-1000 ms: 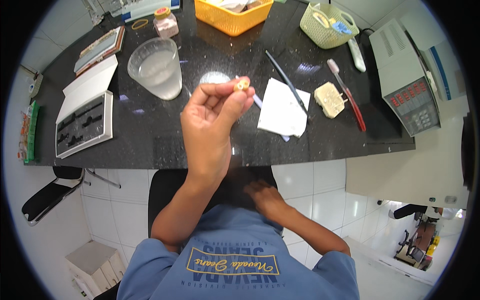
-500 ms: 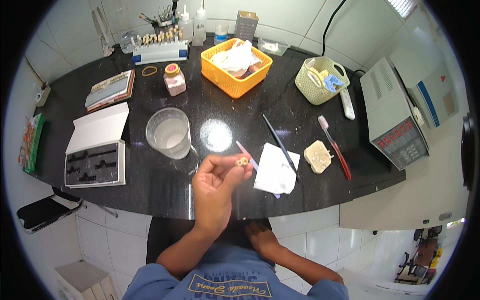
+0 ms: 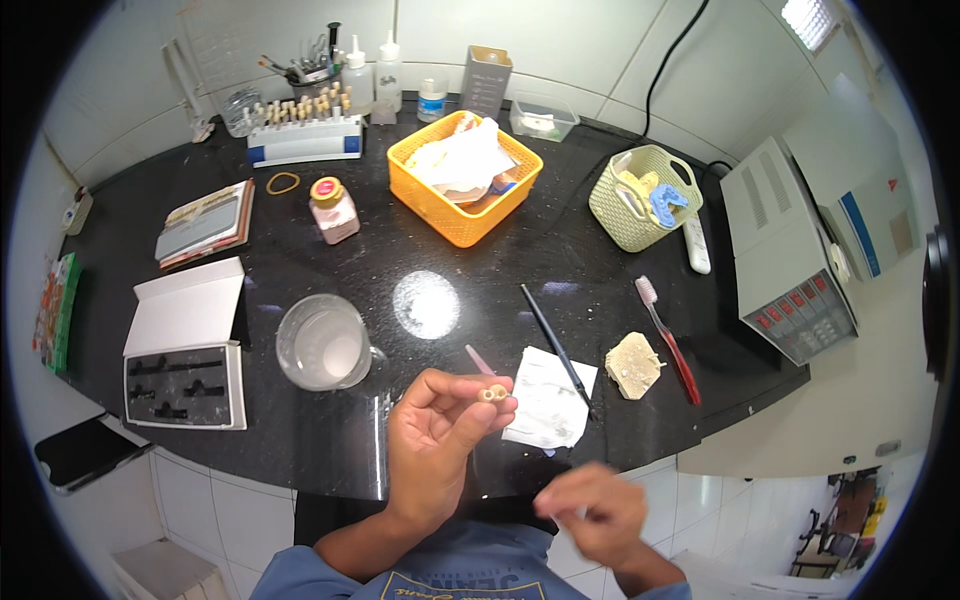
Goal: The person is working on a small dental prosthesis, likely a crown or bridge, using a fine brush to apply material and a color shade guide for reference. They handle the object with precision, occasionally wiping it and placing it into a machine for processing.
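Observation:
My left hand [image 3: 432, 445] is closed, pinching a small cream dental crown piece [image 3: 493, 394] between thumb and fingertips. Two ring-like hollows in the piece face up. Just past the fingers lie a white paper sheet [image 3: 545, 405] with grey smudges and the tip of a pinkish file-like strip [image 3: 478, 358]. Off the bench's front edge, my right hand [image 3: 598, 515] is smeared by motion, its fingers bent; whether it holds anything does not show. A dark slim brush-like tool [image 3: 550, 335] rests partly on the paper. Right of it lies a cream plaster dental model [image 3: 633, 366].
A glass mug of cloudy liquid [image 3: 324, 343] stands left, behind an open case [image 3: 188, 388]. At the back are a pink powder jar [image 3: 334, 212], an orange basket [image 3: 462, 220] and a green basket [image 3: 622, 215]. A red toothbrush [image 3: 672, 345] lies near a machine [image 3: 790, 240].
My right hand has risen from my lap toward the bench edge. My left hand keeps its pinch on the crown piece. The view has tilted, so the bench sits lower in the picture.

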The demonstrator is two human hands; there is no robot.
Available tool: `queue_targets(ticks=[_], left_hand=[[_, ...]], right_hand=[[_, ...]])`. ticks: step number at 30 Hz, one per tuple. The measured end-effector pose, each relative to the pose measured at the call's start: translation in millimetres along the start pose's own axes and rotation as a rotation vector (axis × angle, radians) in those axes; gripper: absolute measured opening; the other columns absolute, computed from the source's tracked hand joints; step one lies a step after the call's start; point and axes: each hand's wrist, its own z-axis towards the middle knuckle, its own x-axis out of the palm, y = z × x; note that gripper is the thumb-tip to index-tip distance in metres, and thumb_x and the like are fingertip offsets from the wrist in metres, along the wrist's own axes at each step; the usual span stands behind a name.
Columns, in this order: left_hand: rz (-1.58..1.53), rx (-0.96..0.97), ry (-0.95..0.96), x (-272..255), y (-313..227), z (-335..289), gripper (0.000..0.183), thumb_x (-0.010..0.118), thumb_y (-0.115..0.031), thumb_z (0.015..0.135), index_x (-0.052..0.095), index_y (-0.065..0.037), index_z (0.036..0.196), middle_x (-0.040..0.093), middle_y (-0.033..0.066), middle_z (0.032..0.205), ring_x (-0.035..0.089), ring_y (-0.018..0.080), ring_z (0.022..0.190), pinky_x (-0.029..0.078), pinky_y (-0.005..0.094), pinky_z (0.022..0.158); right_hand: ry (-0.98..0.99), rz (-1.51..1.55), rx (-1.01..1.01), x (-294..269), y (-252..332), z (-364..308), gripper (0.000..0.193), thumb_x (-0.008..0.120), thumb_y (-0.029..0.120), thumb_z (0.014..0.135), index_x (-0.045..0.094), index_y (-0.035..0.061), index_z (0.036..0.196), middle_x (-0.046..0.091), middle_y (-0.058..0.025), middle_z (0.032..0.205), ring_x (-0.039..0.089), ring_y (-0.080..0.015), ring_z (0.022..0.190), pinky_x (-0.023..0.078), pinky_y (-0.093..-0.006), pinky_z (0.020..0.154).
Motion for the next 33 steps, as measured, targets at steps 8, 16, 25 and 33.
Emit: queue_targets(ticks=[8,16,25,33], left_hand=[[-0.080,0.062,0.027,25.9,-7.1,22.2,0.016,0.063,0.004,0.093,0.055,0.001,0.106,0.065,0.0231,0.116,0.070,0.0241,0.100,0.060,0.0349,0.090],[-0.100,0.113,0.034,26.1,-10.5,30.5,0.016,0.062,0.008,0.093,0.055,0.004,0.106,0.063,0.0255,0.118,0.069,0.0271,0.106,0.058,0.0368,0.095],[-0.065,0.125,0.022,22.8,-9.9,27.6,0.016,0.063,0.006,0.093,0.055,0.005,0.108,0.064,0.0257,0.118,0.068,0.0262,0.107,0.058,0.0367,0.096],[-0.075,0.123,0.034,20.2,-8.3,28.3,0.017,0.062,0.004,0.095,0.055,0.006,0.110,0.064,0.0260,0.117,0.069,0.0260,0.106,0.058,0.0366,0.096]], right_hand=[[-0.173,0.422,0.055,-22.2,17.4,116.5,0.018,0.068,-0.008,0.088,0.069,-0.0043,0.105,0.070,-0.0139,0.099,0.070,-0.0164,0.091,0.057,-0.0292,0.082],[-0.083,0.333,-0.059,-16.3,3.7,134.8,0.017,0.072,-0.007,0.085,0.069,-0.0031,0.101,0.071,-0.0147,0.099,0.070,-0.0181,0.091,0.057,-0.0304,0.082],[-0.114,-0.008,-0.296,-11.3,1.1,135.7,0.018,0.078,-0.005,0.080,0.071,-0.0014,0.096,0.072,-0.0146,0.094,0.071,-0.0190,0.084,0.056,-0.0290,0.074],[-0.131,-0.156,-0.384,-9.4,4.2,135.6,0.022,0.077,-0.008,0.078,0.072,-0.0014,0.098,0.074,-0.0142,0.091,0.073,-0.0218,0.081,0.058,-0.0292,0.069]])
